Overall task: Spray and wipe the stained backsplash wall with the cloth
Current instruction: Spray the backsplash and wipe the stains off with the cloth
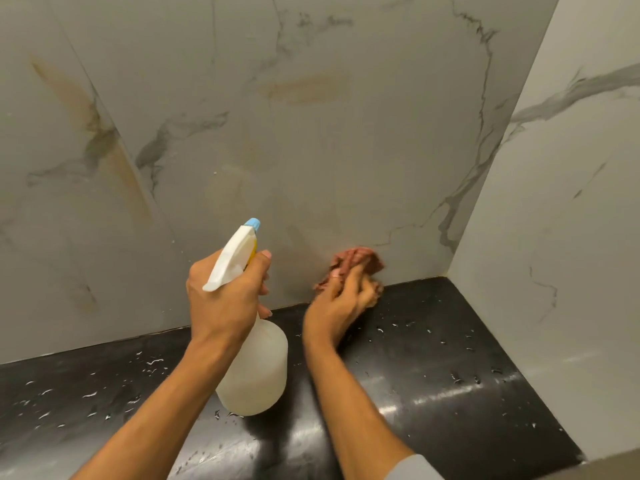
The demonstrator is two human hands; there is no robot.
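The marble backsplash wall (311,161) carries orange-brown stains: a long streak at the left (69,95), a smear at the centre top (308,88) and faint marks lower down. My left hand (225,299) grips the neck of a white spray bottle (256,368), its blue nozzle aimed at the wall and a finger at the trigger. My right hand (339,303) holds a crumpled reddish cloth (356,263) against the wall's bottom edge, where it meets the counter.
A black glossy countertop (433,375) runs below the wall, dotted with water drops. A marble side wall (561,202) closes the corner on the right. A grey sleeve shows at the bottom right.
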